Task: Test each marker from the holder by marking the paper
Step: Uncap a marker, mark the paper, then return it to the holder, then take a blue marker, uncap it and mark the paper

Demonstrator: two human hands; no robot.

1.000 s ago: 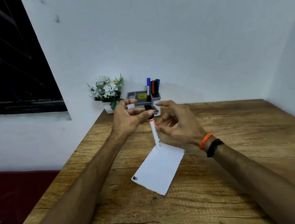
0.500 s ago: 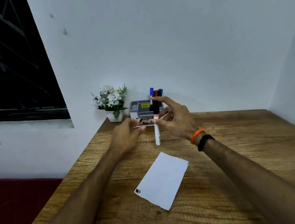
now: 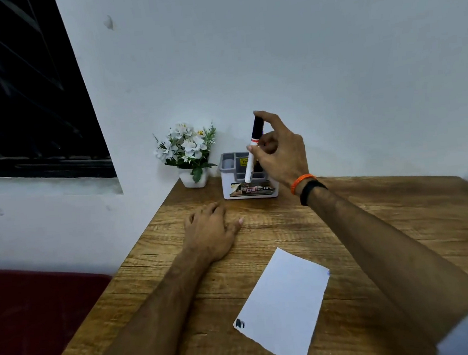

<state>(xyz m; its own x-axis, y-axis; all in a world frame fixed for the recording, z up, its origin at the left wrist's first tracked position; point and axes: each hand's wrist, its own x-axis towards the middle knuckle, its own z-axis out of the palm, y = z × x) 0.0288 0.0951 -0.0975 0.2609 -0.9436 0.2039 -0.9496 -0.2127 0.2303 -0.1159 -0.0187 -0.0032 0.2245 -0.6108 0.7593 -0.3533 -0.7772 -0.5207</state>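
My right hand point(image 3: 280, 152) grips a white marker with a black cap point(image 3: 252, 153), held nearly upright, its lower end at the rim of the grey and white holder point(image 3: 230, 177) by the wall. The hand hides the other markers in the holder. A white sheet of paper point(image 3: 286, 303) lies on the wooden table point(image 3: 386, 220) near me, with a dark mark at its near left corner. My left hand point(image 3: 211, 233) rests flat on the table, left of the paper and in front of the holder, holding nothing.
A small white pot of white flowers point(image 3: 187, 153) stands left of the holder against the wall. The table's left edge runs beside a dark red seat point(image 3: 35, 308). A dark window point(image 3: 21, 91) is at the left.
My right hand has carried the capped marker up and back from above the paper to the holder. My left hand let go of the marker and came down flat on the table.
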